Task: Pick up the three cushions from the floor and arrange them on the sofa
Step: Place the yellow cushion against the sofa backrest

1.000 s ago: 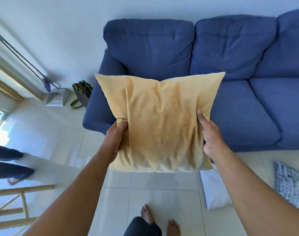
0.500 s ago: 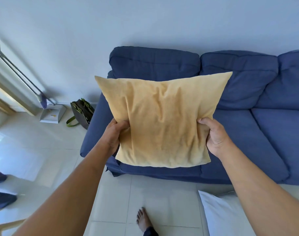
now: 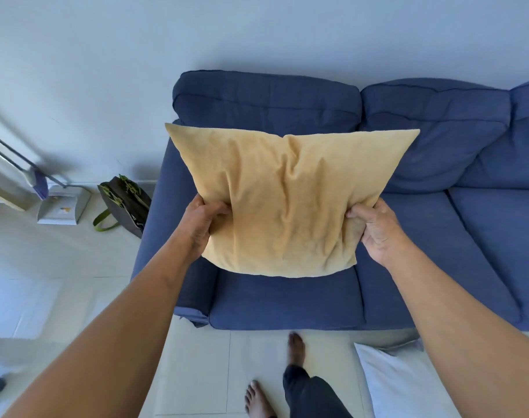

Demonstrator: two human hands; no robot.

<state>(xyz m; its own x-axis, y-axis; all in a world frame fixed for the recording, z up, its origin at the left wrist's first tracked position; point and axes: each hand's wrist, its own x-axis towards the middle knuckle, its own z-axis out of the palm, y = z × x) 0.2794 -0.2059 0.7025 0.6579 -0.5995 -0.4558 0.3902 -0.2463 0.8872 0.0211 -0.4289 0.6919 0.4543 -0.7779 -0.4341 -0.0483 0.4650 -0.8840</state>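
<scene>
here, the left hand [image 3: 201, 224] and right hand [image 3: 374, 229] clench the lower edges of 1 yellow cushion [image 3: 287, 200], held upright over the blue sofa [image 3: 287, 300] seat, apparently so it can lean against the backrest.

cushion [image 3: 287, 203]: tan cloth, matt, soft nap, creased | sofa [image 3: 423, 242]: blue woven cloth, matt | floor [image 3: 55, 285]: pale tiles, glossy, smooth | wall [image 3: 197, 31]: matt, smooth | white cushion [image 3: 393, 384]: smooth cloth
</scene>
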